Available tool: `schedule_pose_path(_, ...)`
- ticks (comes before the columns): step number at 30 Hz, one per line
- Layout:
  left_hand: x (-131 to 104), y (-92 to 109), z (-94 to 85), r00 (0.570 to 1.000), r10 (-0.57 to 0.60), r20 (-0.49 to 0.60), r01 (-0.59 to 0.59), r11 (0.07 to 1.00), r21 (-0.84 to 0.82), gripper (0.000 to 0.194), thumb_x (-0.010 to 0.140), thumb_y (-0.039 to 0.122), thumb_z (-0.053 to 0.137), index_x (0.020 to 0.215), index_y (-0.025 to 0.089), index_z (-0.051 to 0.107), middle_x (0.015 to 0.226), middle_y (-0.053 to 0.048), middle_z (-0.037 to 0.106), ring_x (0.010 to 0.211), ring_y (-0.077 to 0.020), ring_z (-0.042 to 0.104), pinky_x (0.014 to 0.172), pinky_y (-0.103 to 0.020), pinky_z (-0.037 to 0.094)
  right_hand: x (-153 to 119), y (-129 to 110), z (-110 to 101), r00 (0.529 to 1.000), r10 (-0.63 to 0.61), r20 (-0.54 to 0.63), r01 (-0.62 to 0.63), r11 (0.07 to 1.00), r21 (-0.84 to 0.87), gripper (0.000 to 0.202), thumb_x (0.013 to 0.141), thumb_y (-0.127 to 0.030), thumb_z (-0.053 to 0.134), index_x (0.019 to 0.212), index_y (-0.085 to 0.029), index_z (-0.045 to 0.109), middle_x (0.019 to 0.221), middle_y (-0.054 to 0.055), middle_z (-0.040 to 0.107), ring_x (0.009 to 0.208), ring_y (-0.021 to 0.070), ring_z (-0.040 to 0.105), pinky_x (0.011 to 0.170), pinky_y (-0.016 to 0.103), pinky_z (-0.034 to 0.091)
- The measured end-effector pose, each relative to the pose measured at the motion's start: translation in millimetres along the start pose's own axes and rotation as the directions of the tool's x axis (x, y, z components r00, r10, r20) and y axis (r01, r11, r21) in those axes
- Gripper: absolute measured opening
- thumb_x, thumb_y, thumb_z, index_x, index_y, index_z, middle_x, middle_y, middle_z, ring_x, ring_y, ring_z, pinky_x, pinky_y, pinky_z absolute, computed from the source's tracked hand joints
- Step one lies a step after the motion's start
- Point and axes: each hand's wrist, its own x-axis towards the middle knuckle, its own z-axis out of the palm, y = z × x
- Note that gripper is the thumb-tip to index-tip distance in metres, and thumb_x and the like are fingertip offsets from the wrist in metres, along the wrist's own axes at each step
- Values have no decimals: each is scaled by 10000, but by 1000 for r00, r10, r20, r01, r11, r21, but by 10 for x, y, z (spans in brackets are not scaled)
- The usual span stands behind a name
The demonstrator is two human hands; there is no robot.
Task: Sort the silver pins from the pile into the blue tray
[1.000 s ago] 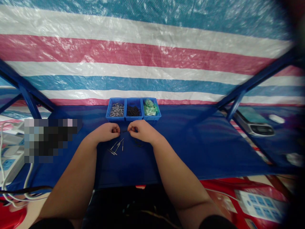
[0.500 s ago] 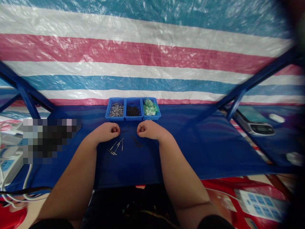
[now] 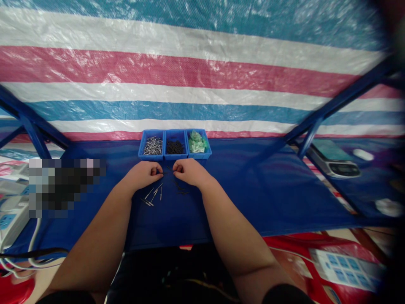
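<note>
Blue tabletop (image 3: 253, 190), broad span beside right hand (image 3: 186, 171)

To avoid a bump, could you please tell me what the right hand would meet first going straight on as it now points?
Probably the dark pin ahead, if the right hand is low enough; otherwise the left hand. Depth is unclear.

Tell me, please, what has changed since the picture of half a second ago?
The right hand has moved left, toward the left hand, which has shifted slightly right. I cannot tell whether either hand took hold of anything. The silver pins, the lower dark pieces and the three blue trays stayed in place.
</note>
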Motion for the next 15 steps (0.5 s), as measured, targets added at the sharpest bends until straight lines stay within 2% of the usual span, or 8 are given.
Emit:
schedule_pose_path(7,4,12,8,1000,8,8,-7,1000,-8,210,833,381,638,906,210,735,671,14,637,614,-157,557,576,-276,336,106,-91,200,991,76,-108,-87,991,-106,179,874,-320,707,1020,-225,749,910,46,768,845,205,677,699,284,463)
schedule_pose_path(15,16,59,47,996,65,61,-61,996,-60,229,840,405,663,895,203,757,635,19,596,580,-141,516,574,-270,320,149,-112,204,980,179,-89,-192,966,-175,114,861,-215,660,907,-219,764,966,87,764,867,224,685,721,292,488)
